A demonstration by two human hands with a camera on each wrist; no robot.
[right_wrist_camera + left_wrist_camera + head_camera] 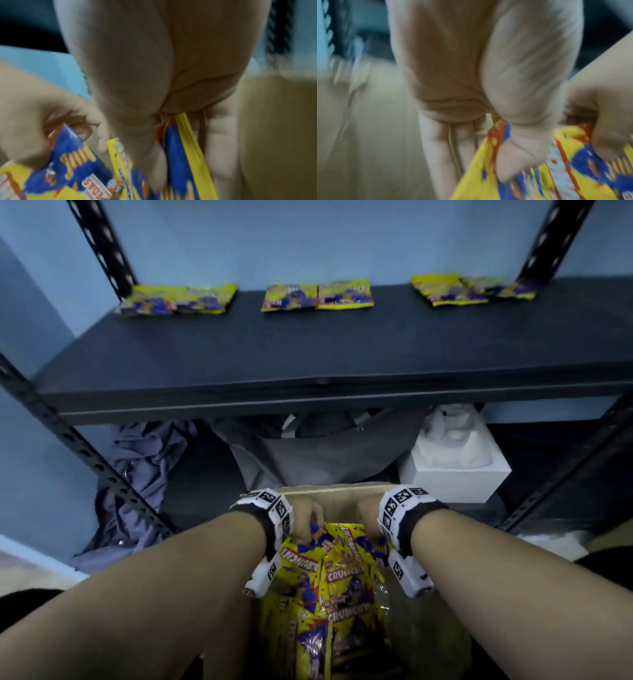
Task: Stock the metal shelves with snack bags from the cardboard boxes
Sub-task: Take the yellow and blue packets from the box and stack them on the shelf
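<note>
The snack bags (329,583) are bright yellow with blue patches, orange-red trim and the word CRUNCHY printed in white. They stand packed on edge inside an open cardboard box (342,489) right below you, in front of the shelf unit.

Your left hand (306,520) is down in the far left of the box; the left wrist view shows your thumb (518,152) pressed on the front of a bag with the fingers (447,142) behind it, so you are pinching that bag's top edge. Your right hand (368,517) is in the far right of the box; the right wrist view shows its thumb and fingers clamped on either side of the yellow edge of another bag (187,136). Both wrist views are blurred.

Above the box, a dark metal shelf (308,354) carries three pairs of the same bags lying flat along its back edge: left (178,299), middle (317,297), right (469,289). Below that shelf sit crumpled grey cloth (144,460) and a white foam block (452,463).
</note>
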